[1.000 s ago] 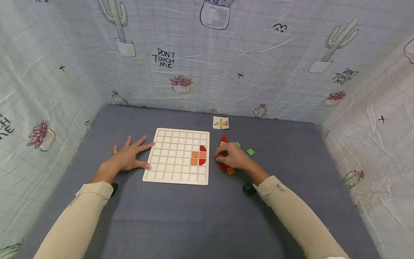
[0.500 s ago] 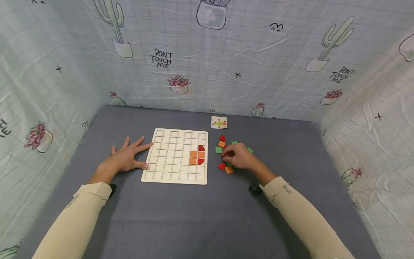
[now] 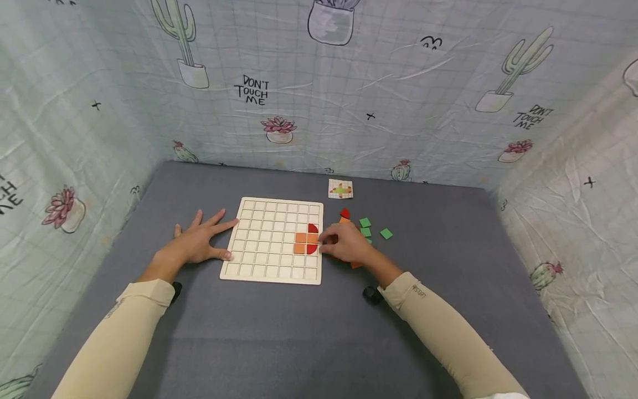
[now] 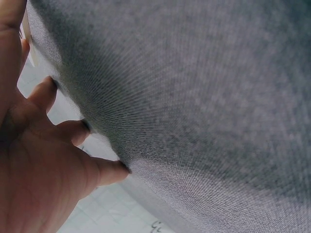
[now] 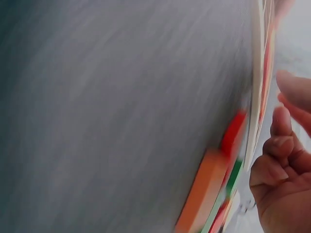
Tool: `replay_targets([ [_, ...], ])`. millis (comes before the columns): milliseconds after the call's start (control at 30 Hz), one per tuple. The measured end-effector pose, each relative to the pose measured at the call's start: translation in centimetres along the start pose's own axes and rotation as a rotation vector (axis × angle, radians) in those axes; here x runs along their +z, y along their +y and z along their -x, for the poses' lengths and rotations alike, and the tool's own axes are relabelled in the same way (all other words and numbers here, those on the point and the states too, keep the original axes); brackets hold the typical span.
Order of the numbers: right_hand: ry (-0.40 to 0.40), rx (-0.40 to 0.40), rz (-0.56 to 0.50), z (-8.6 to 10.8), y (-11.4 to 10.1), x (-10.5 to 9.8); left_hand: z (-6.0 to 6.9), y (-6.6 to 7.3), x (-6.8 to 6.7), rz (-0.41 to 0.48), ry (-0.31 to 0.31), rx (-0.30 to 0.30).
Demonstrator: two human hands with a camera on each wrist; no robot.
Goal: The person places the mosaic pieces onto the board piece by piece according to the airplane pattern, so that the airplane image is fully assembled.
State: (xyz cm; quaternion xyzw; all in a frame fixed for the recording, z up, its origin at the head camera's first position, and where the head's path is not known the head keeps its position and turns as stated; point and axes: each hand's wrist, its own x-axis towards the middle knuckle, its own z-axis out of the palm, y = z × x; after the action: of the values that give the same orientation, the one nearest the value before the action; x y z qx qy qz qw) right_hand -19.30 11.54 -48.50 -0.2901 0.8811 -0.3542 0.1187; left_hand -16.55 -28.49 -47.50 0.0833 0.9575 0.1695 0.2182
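Observation:
My left hand point(image 3: 196, 241) lies with its fingers spread beside the pale wooden grid board point(image 3: 264, 266). Its forefinger and thumb touch the board's left edge, and in the left wrist view other fingertips point(image 4: 116, 170) meet the grey cloth. The board carries orange square tiles point(image 3: 300, 238) and two red quarter-round tiles point(image 3: 312, 228) near its right side. At the board's right edge, my right hand point(image 3: 346, 243) has thumb and forefinger together. A thin reddish edge shows between them in the right wrist view, seemingly a small tile; its shape is hidden.
Several green square tiles point(image 3: 386, 234) lie right of the right hand. A red tile point(image 3: 345, 213) sits above it, and others are partly covered by it. A small pattern card point(image 3: 340, 189) lies behind the board. A printed cloth wall point(image 3: 309, 155) closes off the back.
My right hand has moved left from over the loose tiles to the board's right edge, uncovering green tiles. The left hand stays in place.

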Motion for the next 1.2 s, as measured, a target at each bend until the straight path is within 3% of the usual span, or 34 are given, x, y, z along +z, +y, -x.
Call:
replay_targets([
  [133,0.014,0.020,-0.035,-1.2,-1.2,1.4,-0.1,0.0,-0.1,0.003,0.000,-0.004],
  [400,0.037,0.046,0.026,-2.4,-2.3,3.1,-0.2,-0.1,0.2,0.009,0.009,0.003],
  [800,0.039,0.022,0.110,-2.8,-2.7,3.6,-0.2,-0.4,0.3,0.009,0.015,0.005],
  [967,0.034,-0.017,0.118,-3.0,-2.8,3.7,-0.2,-0.4,0.4,0.006,0.012,0.003],
  [1200,0.025,-0.011,0.088,-2.9,-2.8,3.7,-0.2,-0.3,0.5,0.010,0.018,0.004],
])
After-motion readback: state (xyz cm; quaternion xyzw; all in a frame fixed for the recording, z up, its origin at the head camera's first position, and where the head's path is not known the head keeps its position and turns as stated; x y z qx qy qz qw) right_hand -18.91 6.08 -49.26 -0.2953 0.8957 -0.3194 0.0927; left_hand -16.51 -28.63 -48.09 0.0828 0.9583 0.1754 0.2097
